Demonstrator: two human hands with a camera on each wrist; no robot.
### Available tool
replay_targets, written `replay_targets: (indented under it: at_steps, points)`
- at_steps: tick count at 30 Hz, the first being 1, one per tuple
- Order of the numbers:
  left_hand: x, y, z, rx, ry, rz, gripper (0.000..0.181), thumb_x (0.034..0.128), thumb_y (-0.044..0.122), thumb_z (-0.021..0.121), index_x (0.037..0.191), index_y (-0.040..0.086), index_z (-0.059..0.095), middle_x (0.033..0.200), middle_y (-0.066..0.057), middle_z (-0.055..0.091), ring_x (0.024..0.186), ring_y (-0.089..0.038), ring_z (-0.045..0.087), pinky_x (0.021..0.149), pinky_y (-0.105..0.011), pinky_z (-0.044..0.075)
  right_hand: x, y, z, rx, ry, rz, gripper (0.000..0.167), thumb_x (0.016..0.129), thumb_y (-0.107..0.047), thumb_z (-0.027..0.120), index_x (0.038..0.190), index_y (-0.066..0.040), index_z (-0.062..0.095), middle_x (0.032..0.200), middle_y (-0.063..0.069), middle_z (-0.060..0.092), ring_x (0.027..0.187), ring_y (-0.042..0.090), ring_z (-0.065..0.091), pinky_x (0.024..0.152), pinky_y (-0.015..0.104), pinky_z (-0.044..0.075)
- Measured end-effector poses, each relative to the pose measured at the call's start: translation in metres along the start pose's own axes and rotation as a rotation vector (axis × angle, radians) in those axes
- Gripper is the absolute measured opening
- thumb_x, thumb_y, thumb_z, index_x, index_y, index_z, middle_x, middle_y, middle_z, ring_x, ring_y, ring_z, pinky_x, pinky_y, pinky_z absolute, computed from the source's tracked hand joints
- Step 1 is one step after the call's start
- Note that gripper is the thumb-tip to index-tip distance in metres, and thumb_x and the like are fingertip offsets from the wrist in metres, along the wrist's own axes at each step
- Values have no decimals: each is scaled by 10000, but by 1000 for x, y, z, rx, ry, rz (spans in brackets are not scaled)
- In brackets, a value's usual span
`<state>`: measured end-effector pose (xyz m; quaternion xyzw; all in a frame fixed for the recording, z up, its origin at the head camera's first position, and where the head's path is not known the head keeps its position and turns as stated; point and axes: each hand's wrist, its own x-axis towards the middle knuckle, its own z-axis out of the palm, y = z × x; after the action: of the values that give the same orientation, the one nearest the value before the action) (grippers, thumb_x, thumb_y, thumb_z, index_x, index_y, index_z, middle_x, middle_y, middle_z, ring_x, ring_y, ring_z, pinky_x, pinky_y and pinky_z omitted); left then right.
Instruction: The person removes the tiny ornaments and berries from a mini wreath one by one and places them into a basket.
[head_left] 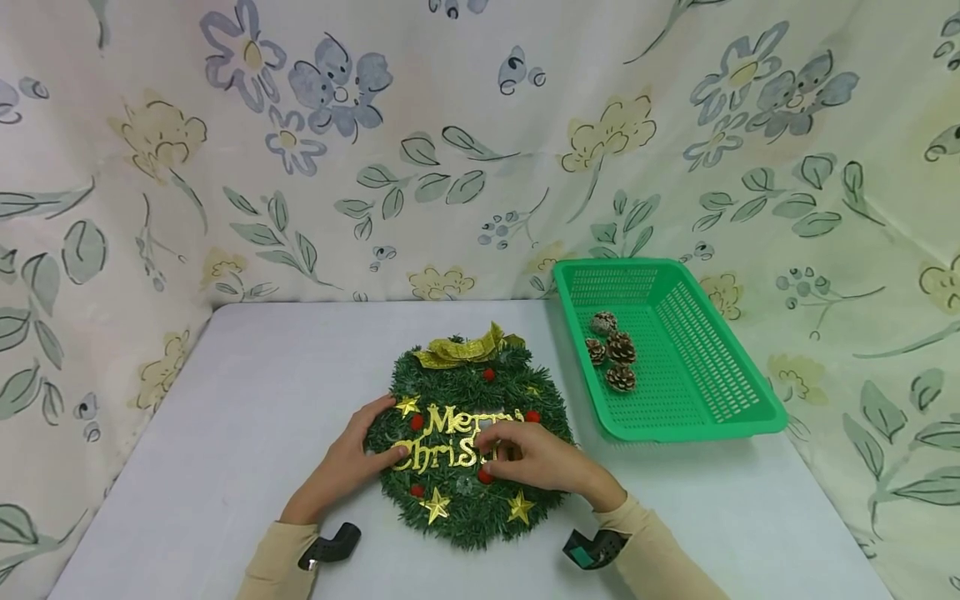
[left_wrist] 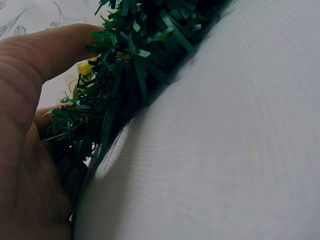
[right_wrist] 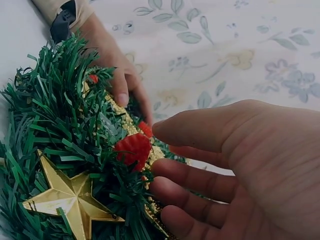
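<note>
The left hand (head_left: 348, 454) grips the left edge of a round green tinsel wreath (head_left: 461, 387), thumb on top. The right hand (head_left: 543, 458) hovers loosely curved over its right half, thumb and fingers parted near a fuzzy red ball (right_wrist: 134, 150), covering part of the shiny gold "Merry Christmas" lettering (head_left: 465, 452). Rightward, a green plastic basket (head_left: 693, 431) contains brown pine cones (head_left: 621, 348). The wreath lies on the white desk (head_left: 202, 433), gold bow (head_left: 461, 353) uppermost, gold stars (head_left: 436, 506) below.
</note>
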<state>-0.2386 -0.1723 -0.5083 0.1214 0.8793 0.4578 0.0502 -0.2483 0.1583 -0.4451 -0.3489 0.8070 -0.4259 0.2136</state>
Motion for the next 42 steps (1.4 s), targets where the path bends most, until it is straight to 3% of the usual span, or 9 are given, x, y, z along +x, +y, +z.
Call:
replay_targets:
  at_steps: [15,22,27,42]
  points:
    - [0,0,-1,-1,-5,2,845,908,443,747,1593,217,307,1662,-141,264,1519,-451,260,1132,-728,309,1,3,5,-83,-24,-5,249,989,-249,681,1212,-143,714,1052,-23,654,835,-16,547,742,185,527]
    - [0,0,-1,10,-8,0,843,915,459,736,1598,233,296,1668,-132,253,1520,-451,256,1127,-729,314,-1,2,4,-110,-51,-1,276,974,-292,699,1214,-157,718,996,4,597,824,91,491,708,175,453]
    - [0,1,-1,7,-10,-3,846,915,450,739,1598,225,295,1667,-138,250,1520,-453,255,1126,-729,313,-1,1,5,-158,-73,3,254,970,-285,706,1201,-181,728,1045,-37,584,868,120,485,740,182,431]
    - [0,3,-1,5,-8,-6,848,913,438,745,1597,208,300,1664,-148,254,1519,-458,251,1127,-731,309,-1,5,7,-211,-44,-61,226,992,-258,669,1192,-183,743,1055,-45,597,851,70,444,741,181,383]
